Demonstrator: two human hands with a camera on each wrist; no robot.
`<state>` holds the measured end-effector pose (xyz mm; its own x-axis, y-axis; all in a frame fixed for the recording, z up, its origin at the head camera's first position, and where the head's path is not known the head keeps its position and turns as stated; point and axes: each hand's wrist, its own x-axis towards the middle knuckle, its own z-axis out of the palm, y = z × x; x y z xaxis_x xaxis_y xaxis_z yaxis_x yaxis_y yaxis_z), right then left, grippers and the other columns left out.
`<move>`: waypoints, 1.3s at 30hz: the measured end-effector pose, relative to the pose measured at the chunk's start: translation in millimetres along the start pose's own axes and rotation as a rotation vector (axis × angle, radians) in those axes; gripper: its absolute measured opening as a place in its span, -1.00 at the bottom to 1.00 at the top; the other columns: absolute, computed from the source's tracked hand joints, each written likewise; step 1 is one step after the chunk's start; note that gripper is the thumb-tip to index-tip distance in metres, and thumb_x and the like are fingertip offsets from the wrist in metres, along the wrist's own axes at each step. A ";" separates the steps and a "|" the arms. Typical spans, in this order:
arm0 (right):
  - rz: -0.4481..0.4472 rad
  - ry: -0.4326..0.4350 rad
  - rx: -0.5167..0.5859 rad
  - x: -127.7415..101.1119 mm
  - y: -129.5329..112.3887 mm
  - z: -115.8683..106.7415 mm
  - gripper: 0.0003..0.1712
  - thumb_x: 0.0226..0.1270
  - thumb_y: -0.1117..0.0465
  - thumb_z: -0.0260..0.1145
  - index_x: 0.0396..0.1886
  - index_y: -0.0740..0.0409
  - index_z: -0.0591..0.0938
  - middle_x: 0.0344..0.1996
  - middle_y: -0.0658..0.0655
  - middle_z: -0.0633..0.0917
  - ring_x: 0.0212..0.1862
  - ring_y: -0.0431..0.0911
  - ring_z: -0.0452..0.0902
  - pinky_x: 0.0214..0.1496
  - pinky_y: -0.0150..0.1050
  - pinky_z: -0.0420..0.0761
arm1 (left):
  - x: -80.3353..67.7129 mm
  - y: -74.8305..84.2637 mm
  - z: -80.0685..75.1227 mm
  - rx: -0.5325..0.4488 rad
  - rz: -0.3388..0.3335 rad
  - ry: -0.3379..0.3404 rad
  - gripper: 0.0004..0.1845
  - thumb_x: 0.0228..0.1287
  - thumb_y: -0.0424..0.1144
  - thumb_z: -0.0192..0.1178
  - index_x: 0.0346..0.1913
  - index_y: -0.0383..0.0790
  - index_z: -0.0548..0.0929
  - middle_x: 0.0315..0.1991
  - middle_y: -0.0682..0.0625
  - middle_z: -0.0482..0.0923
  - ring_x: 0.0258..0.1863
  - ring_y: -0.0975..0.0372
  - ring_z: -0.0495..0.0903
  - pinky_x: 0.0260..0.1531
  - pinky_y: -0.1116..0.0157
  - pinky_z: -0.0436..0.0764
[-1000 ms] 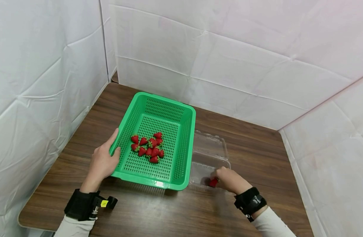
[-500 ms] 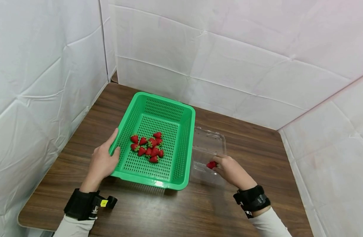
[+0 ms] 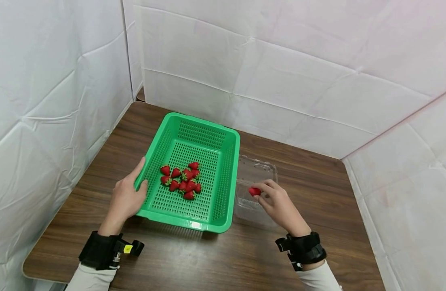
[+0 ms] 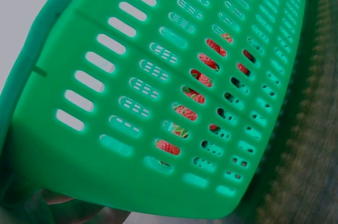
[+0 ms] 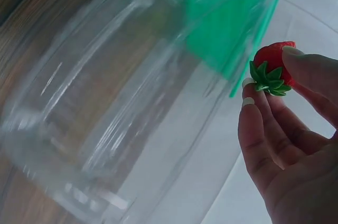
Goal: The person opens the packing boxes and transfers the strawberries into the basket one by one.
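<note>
A green slotted basket (image 3: pixel 228 173) (image 4: pixel 158 49) sits on the wooden table, with several red strawberries (image 3: pixel 182 182) heaped on its floor. My left hand (image 3: pixel 126 198) grips the basket's left rim, thumb inside. To the basket's right lies an open clear plastic clamshell box (image 3: pixel 257 171) (image 5: pixel 100 102). My right hand (image 3: pixel 275 200) hovers over the box and pinches one strawberry (image 3: pixel 254 191) (image 5: pixel 272 65) between thumb and fingertips (image 5: pixel 248 102). Through the basket's slots, the left wrist view shows the strawberries (image 4: pixel 195 94) inside.
White sheeted walls (image 3: pixel 281 60) enclose the table on the left, back and right. The brown wooden table (image 3: pixel 215 258) stretches bare in front of the basket and to the right of the clamshell box. Its near left corner is rounded.
My right hand has lifted a strawberry out of the clamshell box's near half and carried it up and left, toward the basket. The left hand and basket have stayed put.
</note>
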<state>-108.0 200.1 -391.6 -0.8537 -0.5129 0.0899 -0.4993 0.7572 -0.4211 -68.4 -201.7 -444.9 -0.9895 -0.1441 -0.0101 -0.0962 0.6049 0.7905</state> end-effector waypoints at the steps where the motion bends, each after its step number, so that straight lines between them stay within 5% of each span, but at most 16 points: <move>1: -0.006 0.005 0.008 0.6 -2.6 0.3 -0.61 0.32 0.27 0.31 0.14 0.07 0.60 -0.04 0.01 0.58 -0.06 -0.17 0.56 -0.03 -0.22 0.61 | 0.0 0.1 0.0 0.000 0.000 0.000 -0.28 0.43 -0.30 -0.01 0.54 0.15 -0.02 0.33 -0.43 0.31 -0.77 0.20 0.16 -0.66 0.26 0.23; 19: -0.187 0.017 0.087 48.1 -45.6 4.2 -0.71 0.32 0.23 0.32 0.04 0.05 0.60 -0.04 -0.01 0.59 -0.02 -0.20 0.54 -0.01 -0.21 0.60 | 0.0 0.9 0.3 -0.009 0.004 0.004 -0.28 0.43 -0.31 -0.01 0.54 0.13 -0.01 0.32 -0.45 0.32 -0.79 0.21 0.15 -0.70 0.26 0.24; 39: -0.295 -0.272 -0.132 135.7 -102.8 11.3 -0.74 0.36 0.17 0.29 0.00 0.12 0.67 -0.13 0.05 0.65 -0.12 -0.12 0.60 -0.09 -0.31 0.57 | -0.3 -0.5 0.9 -0.006 -0.003 0.006 -0.28 0.44 -0.29 -0.01 0.54 0.17 -0.02 0.17 -0.48 0.47 -0.81 0.22 0.13 -0.73 0.27 0.23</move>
<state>-170.9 48.1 -346.3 -0.6103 -0.7900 -0.0593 -0.7461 0.5983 -0.2923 -68.2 -201.2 -445.8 -0.9886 -0.1501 -0.0089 -0.0983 0.6001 0.7938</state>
